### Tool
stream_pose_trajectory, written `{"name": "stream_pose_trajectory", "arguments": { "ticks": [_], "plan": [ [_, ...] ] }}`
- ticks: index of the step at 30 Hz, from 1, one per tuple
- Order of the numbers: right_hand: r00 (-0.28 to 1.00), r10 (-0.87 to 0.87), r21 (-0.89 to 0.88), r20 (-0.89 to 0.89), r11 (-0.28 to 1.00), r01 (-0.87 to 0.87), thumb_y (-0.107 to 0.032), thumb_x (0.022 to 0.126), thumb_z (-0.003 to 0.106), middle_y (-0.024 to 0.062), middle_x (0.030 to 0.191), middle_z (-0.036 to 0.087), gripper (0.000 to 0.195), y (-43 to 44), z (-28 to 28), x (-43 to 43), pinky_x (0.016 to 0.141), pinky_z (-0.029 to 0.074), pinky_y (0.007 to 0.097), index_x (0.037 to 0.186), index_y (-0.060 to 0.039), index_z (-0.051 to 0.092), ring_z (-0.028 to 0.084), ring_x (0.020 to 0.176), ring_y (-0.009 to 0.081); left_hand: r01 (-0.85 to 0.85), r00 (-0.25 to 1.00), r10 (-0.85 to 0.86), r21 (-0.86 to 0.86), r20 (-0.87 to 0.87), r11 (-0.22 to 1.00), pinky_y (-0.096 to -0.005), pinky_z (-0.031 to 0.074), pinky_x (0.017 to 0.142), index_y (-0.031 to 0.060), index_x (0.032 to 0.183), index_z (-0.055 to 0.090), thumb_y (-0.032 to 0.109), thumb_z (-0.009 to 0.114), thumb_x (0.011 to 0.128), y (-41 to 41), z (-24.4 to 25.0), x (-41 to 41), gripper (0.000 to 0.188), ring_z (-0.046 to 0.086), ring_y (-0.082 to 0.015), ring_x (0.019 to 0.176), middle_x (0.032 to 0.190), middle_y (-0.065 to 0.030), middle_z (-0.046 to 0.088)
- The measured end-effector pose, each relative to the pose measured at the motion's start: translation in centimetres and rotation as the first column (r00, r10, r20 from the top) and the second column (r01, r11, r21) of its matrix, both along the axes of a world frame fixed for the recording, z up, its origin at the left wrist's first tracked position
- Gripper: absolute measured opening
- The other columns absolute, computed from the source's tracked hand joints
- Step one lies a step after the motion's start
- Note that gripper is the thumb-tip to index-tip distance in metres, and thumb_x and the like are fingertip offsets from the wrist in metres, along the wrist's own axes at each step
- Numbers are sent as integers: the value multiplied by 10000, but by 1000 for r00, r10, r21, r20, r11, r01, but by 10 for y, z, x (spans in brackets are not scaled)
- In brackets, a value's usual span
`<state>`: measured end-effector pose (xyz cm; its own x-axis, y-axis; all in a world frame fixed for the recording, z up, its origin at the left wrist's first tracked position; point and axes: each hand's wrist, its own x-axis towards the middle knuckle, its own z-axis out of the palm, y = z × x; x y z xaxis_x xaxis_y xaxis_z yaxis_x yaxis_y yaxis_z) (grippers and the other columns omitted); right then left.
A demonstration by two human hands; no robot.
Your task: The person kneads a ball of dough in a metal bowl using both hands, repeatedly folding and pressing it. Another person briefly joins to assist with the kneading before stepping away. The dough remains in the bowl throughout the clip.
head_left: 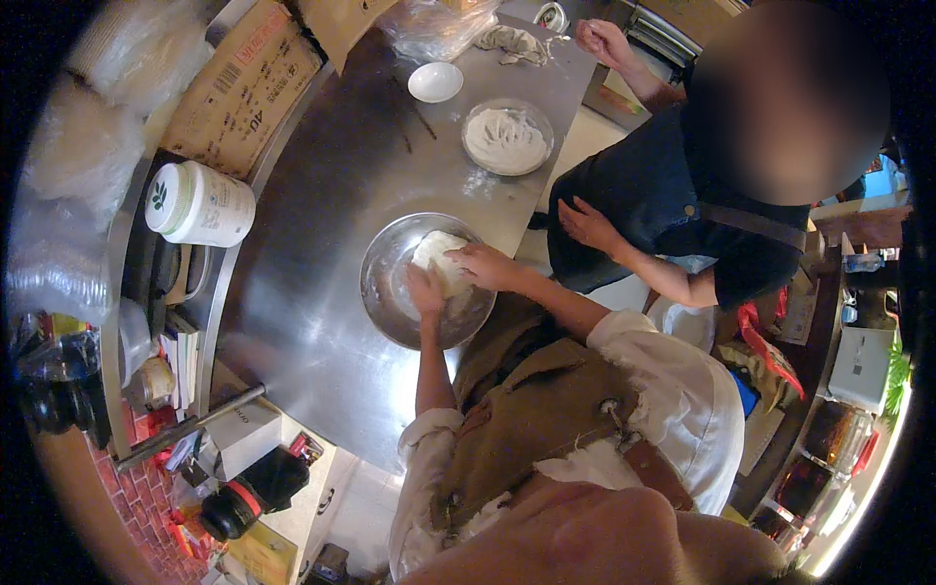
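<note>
A steel mixing bowl (380, 303) stands near the edge of the metal worktop in front of me. Pale, soft dough (439, 248) lies in it, towards the side by the co-worker. My left hand (425, 289) reaches into the bowl, its fingers gripping the dough's near left side. From the right, my right hand (484, 267) comes over the rim with curled fingers on the dough; some fingertips are hidden in or behind it. Beyond the bowl sits a clear round bowl of white flour (507, 139), marked with finger grooves. A small white bowl (436, 82) is farther off.
A co-worker in a dark apron (621, 197) stands close at the right. A crumpled cloth (514, 45) and plastic bags (439, 29) lie at the worktop's far end. Along the left, a raised shelf holds a white tub (208, 205) and a cardboard box (241, 88).
</note>
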<state>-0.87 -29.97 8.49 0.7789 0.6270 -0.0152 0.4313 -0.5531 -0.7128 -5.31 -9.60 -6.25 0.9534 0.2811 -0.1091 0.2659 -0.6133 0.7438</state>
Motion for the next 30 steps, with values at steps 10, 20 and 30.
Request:
{"name": "stream_pose_trajectory", "arguments": {
  "ticks": [10,20,30],
  "plan": [
    [998,56,-63,-5,996,-57,-156,888,623,208,1160,622,430,-3,-22,-10,992,457,465,1306,-70,567,574,1116,386,78,996,-83,-239,-11,968,-431,271,1168,-86,1473,338,300,573,956,-4,56,-8,686,373,-411,1386,1488,-311,387],
    [988,148,-97,42,985,-144,-141,872,625,204,1290,576,471,9,-37,-7,1047,435,450,1326,-56,535,539,1213,376,87,989,-93,63,111,994,-482,238,1186,-93,1471,316,307,599,905,-5,36,-35,749,317,-476,1400,1486,-332,367],
    [948,145,-361,282,932,-35,-139,862,574,206,1514,406,566,16,-95,-9,1150,341,415,1384,55,469,347,1434,331,208,975,-173,298,-139,932,-525,217,1184,-50,1501,270,412,624,875,-23,61,-33,855,286,-392,1451,1542,-278,317]
  ]
}}
